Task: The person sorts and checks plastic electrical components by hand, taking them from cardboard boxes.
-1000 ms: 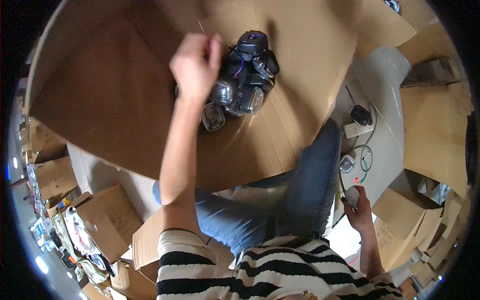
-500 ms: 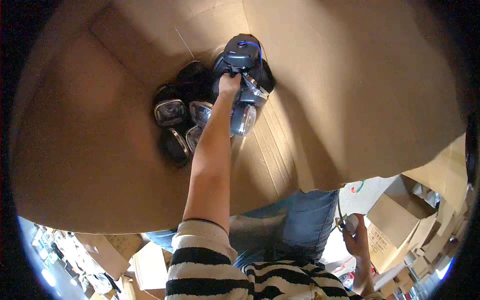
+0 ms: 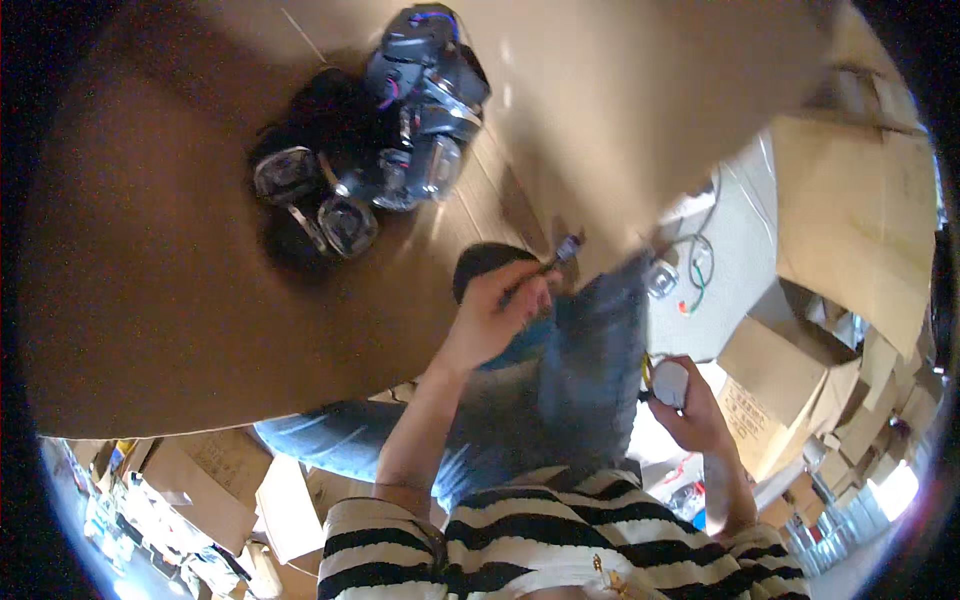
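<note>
One black lamp [image 3: 483, 264] appears gripped by the left hand's [image 3: 496, 308] closed, blurred fingers, over the near side of the big cardboard box [image 3: 180, 310]; other lamps [image 3: 428, 115] lie deeper inside. Right of the box, the right hand's [image 3: 697, 412] fingers wrap a pale wired piece [image 3: 670, 383]. Seemingly a picking-out step, next calling for clearance at the box's edge.

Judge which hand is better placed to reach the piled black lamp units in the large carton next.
Probably the left hand: it is nearer the black lamp units, though its dark object might first need setting down. The right hand is farther off, outside the large carton, holding a white rounded piece.
</note>
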